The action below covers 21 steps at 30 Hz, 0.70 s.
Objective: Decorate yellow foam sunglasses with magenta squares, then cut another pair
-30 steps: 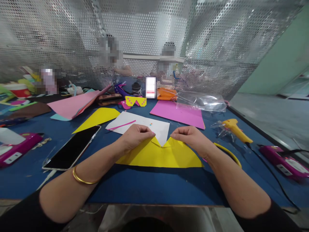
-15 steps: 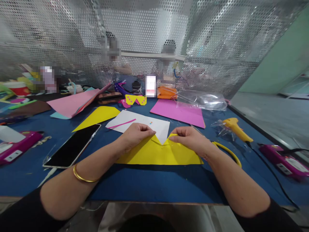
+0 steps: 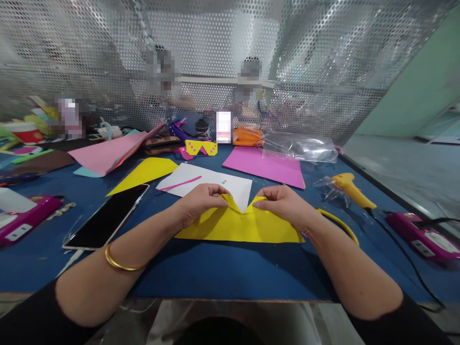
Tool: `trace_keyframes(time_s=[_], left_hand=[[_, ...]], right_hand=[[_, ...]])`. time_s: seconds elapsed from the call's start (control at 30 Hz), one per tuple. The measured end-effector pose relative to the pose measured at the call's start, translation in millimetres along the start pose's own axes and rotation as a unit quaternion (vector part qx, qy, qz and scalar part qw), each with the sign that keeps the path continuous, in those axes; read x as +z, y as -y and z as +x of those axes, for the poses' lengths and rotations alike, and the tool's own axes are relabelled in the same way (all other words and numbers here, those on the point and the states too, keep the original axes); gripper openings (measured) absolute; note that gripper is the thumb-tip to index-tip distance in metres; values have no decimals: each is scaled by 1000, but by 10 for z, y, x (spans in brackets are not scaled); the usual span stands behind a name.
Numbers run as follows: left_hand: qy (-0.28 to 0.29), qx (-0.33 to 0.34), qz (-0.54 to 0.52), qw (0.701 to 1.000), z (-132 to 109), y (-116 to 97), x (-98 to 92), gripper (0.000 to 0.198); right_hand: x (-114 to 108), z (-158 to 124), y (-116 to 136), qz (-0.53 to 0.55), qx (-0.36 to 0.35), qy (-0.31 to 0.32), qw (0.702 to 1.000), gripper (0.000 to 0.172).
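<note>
Both my hands pinch a yellow foam sheet (image 3: 237, 229) along its far edge, on either side of a V-shaped notch. My left hand (image 3: 203, 201) is closed on the part left of the notch, thumb and fingers together. On the other side my right hand (image 3: 282, 203) grips the sheet the same way. The sheet's near edge is close to the blue table. Beyond the notch lies a white sheet (image 3: 219, 178) with a thin pink strip (image 3: 181, 183) on it. Farther back is a yellow mask-shaped cutout (image 3: 201, 147) with pink dots.
A phone (image 3: 109, 218) and another yellow sheet (image 3: 147, 172) lie left. Pink-purple foam (image 3: 268, 165) lies behind my right hand. On the right are a yellow glue gun (image 3: 354, 189) and a magenta power strip (image 3: 422, 237); another magenta power strip (image 3: 28, 218) is far left. Perforated mesh (image 3: 215, 43) stands behind.
The notched edge of the yellow sheet has come up slightly, and more of it shows at my left fingertips. Both hands keep their pinch in nearly the same place.
</note>
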<state>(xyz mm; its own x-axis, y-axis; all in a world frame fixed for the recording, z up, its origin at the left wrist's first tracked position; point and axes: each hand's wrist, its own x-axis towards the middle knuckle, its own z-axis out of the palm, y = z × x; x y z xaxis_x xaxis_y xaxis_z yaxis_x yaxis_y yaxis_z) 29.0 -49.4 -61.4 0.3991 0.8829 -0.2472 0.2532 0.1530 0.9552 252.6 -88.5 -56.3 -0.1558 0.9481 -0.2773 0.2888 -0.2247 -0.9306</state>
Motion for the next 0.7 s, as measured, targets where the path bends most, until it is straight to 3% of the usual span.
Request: trace_keyframes(time_s=[0.7], left_hand=[[-1,7,-35,999,-40,-23,19,23]], right_hand=[[-28,41,-80,-14,-24,-14,1000,16]])
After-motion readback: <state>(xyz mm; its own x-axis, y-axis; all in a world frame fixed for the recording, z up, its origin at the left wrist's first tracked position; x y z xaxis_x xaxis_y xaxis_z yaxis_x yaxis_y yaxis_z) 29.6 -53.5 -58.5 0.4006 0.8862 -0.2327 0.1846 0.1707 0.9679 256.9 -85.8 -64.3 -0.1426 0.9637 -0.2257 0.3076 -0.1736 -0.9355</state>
